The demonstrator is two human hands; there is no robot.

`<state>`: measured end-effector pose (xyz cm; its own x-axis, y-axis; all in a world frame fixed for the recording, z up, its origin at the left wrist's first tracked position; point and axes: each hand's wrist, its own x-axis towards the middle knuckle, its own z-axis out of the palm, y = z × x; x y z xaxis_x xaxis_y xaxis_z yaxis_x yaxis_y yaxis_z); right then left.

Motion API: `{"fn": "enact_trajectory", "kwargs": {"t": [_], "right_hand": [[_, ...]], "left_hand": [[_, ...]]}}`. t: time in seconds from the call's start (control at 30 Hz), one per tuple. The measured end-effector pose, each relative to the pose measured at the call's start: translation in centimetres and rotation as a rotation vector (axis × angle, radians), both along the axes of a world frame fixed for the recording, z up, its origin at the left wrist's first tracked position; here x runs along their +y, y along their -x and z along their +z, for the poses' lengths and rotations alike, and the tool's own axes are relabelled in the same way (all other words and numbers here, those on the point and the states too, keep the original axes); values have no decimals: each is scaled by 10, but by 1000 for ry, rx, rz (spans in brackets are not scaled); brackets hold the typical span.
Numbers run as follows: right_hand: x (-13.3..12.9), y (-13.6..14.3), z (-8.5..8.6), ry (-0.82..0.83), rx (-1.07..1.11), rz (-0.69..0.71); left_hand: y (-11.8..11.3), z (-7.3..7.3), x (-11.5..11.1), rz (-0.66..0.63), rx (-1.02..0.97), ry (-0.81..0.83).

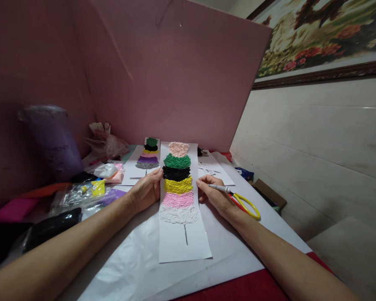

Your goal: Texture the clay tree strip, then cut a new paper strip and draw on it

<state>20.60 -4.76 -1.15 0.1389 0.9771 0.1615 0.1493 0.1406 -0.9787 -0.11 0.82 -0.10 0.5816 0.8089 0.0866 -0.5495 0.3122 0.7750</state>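
Observation:
A tall white paper card [183,242] is tilted up toward me. Textured clay-like bands in peach, green, black, yellow, pink and white form a feather shape above a drawn dark stem. My left hand [148,190] is closed on the card's left edge. On the right edge, the fingers of my right hand [215,195] pinch the same card. A slim grey ribbed pen-like tool [219,188] lies across the right hand; whether it is gripped I cannot tell. Beside that hand are scissors [249,207] with yellow and red handles, partly hidden.
A second feather card [133,169] lies behind at the left, and another white sheet [224,173] at the right. Plastic bags of coloured clay [105,171] crowd the left side, near a purple cylinder [52,142]. A pink panel [175,75] stands at the back.

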Motion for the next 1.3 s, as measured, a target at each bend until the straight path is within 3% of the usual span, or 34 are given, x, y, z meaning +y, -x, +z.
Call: {"fn": "enact_trajectory", "kwargs": {"t": [0.63, 1.3], "right_hand": [[4, -2, -5, 35, 35, -1], [5, -4, -7, -38, 27, -11]], "left_hand": [[1, -2, 1, -2, 24, 3], [-1, 0, -2, -155, 27, 13]]}}
